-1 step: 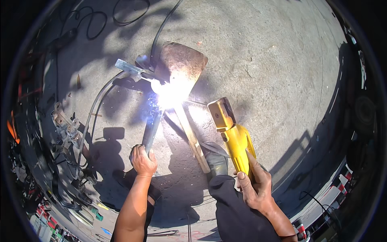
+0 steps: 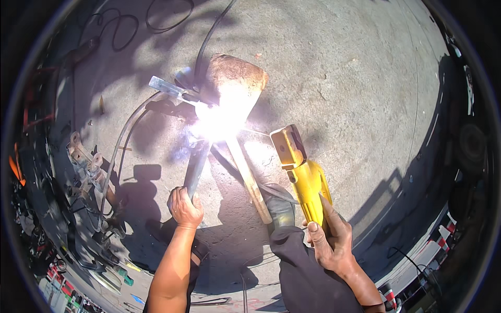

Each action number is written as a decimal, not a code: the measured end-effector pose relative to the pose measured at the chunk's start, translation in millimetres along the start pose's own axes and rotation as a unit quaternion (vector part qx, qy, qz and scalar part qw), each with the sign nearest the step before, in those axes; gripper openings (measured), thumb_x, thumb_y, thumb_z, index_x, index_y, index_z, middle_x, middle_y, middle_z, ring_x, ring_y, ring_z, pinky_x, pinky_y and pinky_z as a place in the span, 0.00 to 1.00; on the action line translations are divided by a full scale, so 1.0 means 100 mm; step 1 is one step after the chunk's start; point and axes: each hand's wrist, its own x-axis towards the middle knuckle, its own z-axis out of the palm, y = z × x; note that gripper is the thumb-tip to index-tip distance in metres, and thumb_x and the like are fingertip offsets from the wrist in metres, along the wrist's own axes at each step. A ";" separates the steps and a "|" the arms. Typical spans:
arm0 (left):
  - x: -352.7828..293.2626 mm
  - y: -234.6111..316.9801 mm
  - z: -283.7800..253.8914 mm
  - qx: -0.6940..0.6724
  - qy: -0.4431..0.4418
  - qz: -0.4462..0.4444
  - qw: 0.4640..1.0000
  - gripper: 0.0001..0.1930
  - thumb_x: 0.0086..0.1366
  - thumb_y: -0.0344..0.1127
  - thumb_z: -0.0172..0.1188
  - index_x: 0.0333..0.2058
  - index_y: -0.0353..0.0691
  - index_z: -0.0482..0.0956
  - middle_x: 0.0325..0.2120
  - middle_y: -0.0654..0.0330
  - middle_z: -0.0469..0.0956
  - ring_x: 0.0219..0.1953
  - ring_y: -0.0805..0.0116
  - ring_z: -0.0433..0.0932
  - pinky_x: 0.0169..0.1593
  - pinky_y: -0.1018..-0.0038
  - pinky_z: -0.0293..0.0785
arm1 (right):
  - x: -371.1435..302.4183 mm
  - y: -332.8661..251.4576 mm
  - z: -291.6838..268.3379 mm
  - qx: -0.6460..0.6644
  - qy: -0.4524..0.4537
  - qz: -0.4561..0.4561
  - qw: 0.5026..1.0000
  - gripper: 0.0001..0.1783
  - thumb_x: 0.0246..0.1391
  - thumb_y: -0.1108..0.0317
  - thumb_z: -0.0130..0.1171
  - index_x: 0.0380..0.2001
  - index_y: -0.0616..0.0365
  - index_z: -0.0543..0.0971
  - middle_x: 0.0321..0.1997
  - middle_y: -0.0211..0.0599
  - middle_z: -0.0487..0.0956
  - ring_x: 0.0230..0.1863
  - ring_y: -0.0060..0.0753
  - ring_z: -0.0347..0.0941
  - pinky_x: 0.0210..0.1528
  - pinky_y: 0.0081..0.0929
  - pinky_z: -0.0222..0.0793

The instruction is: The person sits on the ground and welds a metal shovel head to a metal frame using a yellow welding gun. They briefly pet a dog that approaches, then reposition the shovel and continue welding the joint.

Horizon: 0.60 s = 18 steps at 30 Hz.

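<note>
At the lower right, the right grip (image 2: 334, 240) is closed round a yellow electrode holder (image 2: 308, 193), while the left grip (image 2: 186, 209) wraps the near end of a grey tube (image 2: 198, 166). From the holder's head a thin rod (image 2: 257, 131) runs left into a white glare (image 2: 216, 123), which hides the tube's far end. Beyond the glare is a rusty plate (image 2: 239, 74), with a silver strip (image 2: 165, 86) jutting left and a pale bar (image 2: 247, 178) slanting back toward a boot (image 2: 283, 213) on the concrete floor (image 2: 360, 109).
</note>
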 end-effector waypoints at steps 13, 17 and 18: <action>0.02 0.05 -0.02 -0.008 0.011 0.000 1.000 0.17 0.64 0.41 0.57 0.41 0.30 0.72 0.37 0.42 0.73 0.44 0.39 0.73 0.48 0.50 0.70 | -0.09 0.03 -0.08 0.023 0.037 -0.025 0.999 0.31 0.66 0.71 0.60 0.67 0.75 0.66 0.32 0.43 0.83 0.26 0.23 0.76 0.33 0.20 0.71; -0.01 0.00 -0.01 -0.003 -0.006 -0.007 1.000 0.18 0.66 0.43 0.56 0.41 0.29 0.72 0.38 0.42 0.74 0.44 0.38 0.73 0.49 0.50 0.70 | -0.04 0.01 -0.07 0.021 0.015 -0.003 1.000 0.30 0.65 0.70 0.61 0.65 0.75 0.68 0.31 0.43 0.82 0.28 0.25 0.77 0.35 0.22 0.71; -0.02 -0.02 0.00 0.004 -0.001 -0.002 1.000 0.19 0.67 0.44 0.55 0.41 0.29 0.72 0.38 0.42 0.74 0.44 0.38 0.73 0.49 0.50 0.70 | -0.02 0.00 -0.07 0.023 0.006 0.004 1.000 0.30 0.65 0.69 0.61 0.65 0.76 0.68 0.31 0.43 0.83 0.28 0.25 0.77 0.35 0.22 0.71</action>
